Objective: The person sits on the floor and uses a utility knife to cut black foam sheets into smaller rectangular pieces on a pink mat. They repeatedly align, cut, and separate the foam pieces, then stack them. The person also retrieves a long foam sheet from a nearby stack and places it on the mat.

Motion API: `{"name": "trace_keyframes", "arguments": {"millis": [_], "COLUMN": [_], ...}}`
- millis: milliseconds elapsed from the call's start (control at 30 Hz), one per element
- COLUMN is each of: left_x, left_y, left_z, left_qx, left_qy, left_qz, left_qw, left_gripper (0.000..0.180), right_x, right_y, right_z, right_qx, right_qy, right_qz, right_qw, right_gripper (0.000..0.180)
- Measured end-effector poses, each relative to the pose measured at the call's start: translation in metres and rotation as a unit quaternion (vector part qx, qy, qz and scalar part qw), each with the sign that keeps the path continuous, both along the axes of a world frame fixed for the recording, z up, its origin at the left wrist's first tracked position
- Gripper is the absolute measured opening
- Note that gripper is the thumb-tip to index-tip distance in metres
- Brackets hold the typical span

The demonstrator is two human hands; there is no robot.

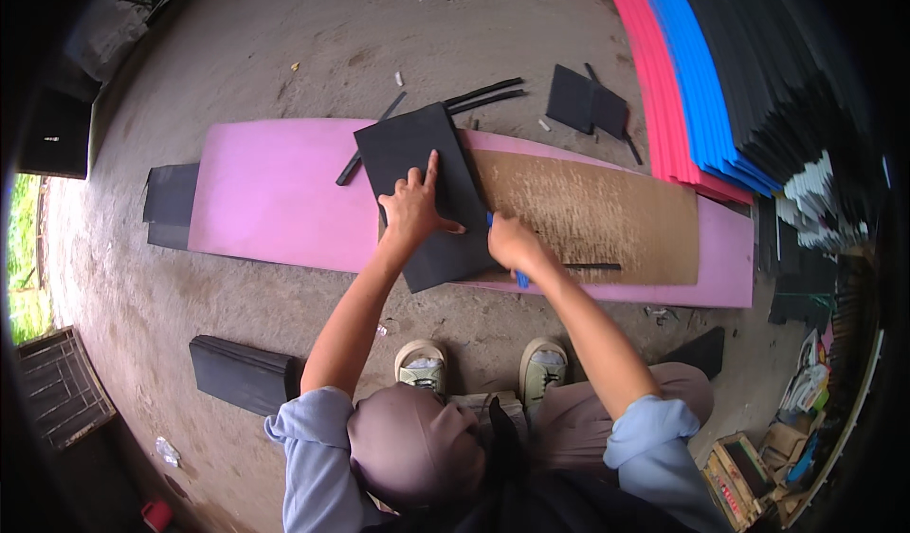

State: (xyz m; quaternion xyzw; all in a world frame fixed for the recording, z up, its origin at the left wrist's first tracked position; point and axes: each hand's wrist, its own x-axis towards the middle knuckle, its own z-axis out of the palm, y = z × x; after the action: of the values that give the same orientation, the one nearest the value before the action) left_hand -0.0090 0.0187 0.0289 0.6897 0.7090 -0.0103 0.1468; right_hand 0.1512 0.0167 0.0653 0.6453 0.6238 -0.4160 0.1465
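Head view: a person crouches on the bare concrete floor [284, 49], both arms reaching forward over a long pink foam board [275, 196] topped by a scored brown cardboard cutting sheet [607, 212]. The left hand [412, 211] lies flat on a black rectangular foam sheet [422, 168], fingers [431, 168] spread and pressing down, apparently to keep the sheet from sliding. The sheet lies directly beneath those fingers, its right edge running just beside the right hand [512, 246]. That hand's fingers are closed around a small blue-handled cutter [520, 278], held at the sheet's edge as if to follow it; the blade itself is hidden by the hand. Beyond the fingers lie thin black foam strips [483, 92] and loose black foam offcuts [588, 101]; further right stands a curved stack of red, blue and black foam sheets [701, 68], partly cut off by the frame. Near the person's left elbow sits a pile of black foam pieces [242, 374]. The clutter at lower right is too distorted to identify.
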Motion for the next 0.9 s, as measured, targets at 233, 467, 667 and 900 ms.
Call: {"name": "trace_keyframes", "arguments": {"millis": [233, 467, 667, 900], "left_x": [0.005, 0.0, -0.006, -0.006], "left_y": [0.0, 0.001, 0.0, 0.006], "left_z": [0.003, -0.005, -0.005, -0.004], "left_qx": [-0.015, -0.014, 0.03, 0.064], "left_qy": [0.0, -0.017, -0.012, -0.086], "left_qz": [0.001, -0.002, -0.033, -0.045], "left_qw": [1.0, 1.0, 0.999, 0.993], "left_gripper": [0.127, 0.127, 0.128, 0.126], "right_x": [0.047, 0.058, 0.034, -0.046], "right_y": [-0.097, -0.094, 0.009, 0.13], "right_z": [-0.017, -0.014, 0.026, -0.036], "right_qx": [0.058, 0.002, 0.258, 0.319], "right_qy": [-0.005, -0.003, 0.025, 0.002], "right_qz": [0.022, 0.06, 0.098, 0.07], "right_qw": [0.998, 0.998, 0.961, 0.945], "right_gripper": [0.028, 0.027, 0.029, 0.028]}}
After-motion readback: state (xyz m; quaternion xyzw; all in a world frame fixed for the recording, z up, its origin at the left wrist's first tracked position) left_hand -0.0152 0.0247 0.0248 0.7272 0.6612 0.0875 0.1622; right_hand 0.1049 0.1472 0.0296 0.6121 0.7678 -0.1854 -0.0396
